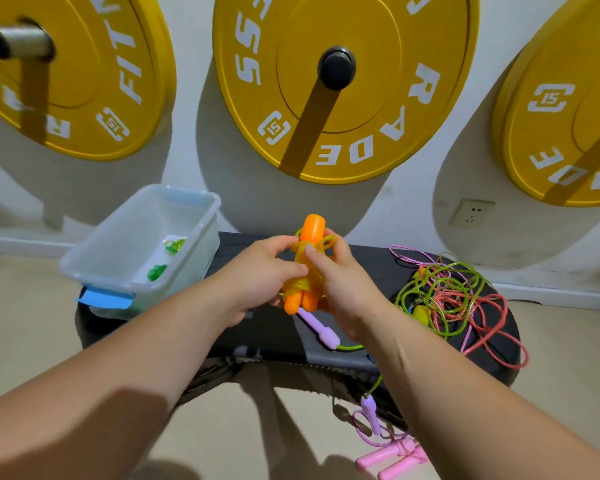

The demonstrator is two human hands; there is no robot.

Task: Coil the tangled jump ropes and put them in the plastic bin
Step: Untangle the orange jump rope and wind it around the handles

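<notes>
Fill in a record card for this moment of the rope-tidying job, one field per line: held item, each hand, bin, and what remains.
held item: orange-handled rope, yellow cord wrapped around its handles
left hand: grips the bundle from the left
right hand: grips it from the right, thumb on the wrapped cord
plastic bin: on the left end of the bench, green rope inside
remaining: tangle of ropes on the bench's right end; purple handle below the hands; pink handles on the floor

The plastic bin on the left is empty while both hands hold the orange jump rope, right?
Not empty: the head view shows a green jump rope in the plastic bin. The left hand and right hand do hold the orange jump rope.
</notes>
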